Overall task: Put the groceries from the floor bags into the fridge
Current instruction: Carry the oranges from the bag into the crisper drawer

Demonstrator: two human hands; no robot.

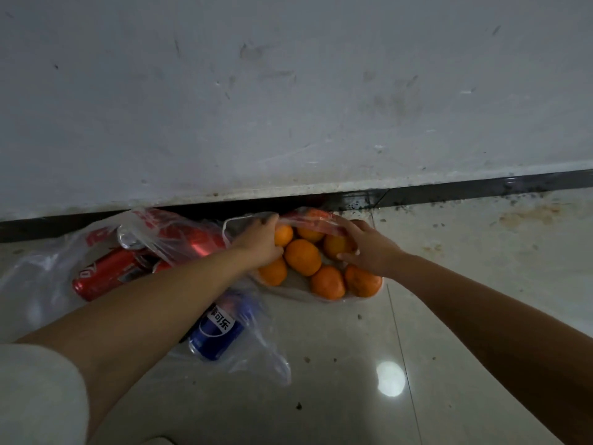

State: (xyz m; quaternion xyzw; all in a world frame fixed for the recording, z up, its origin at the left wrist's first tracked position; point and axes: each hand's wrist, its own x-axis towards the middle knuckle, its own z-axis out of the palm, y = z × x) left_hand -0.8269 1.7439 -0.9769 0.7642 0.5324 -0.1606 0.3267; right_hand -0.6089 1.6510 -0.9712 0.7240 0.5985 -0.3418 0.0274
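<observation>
Bag of oranges (321, 268) lies on floor (449, 316) against wall skirting, beside the bag of cola cans (106, 274). Left hand (260, 244) pinches bag rim; right hand (362, 248) fingers curl round an orange (335, 245). Advice: keep mouth held wide, lift fruit clear.

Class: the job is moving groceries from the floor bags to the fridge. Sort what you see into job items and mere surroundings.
Job items: oranges; orange bag; red cans; blue can; can bag; left hand; right hand.

Surroundings: wall; black skirting; floor tiles.
</observation>
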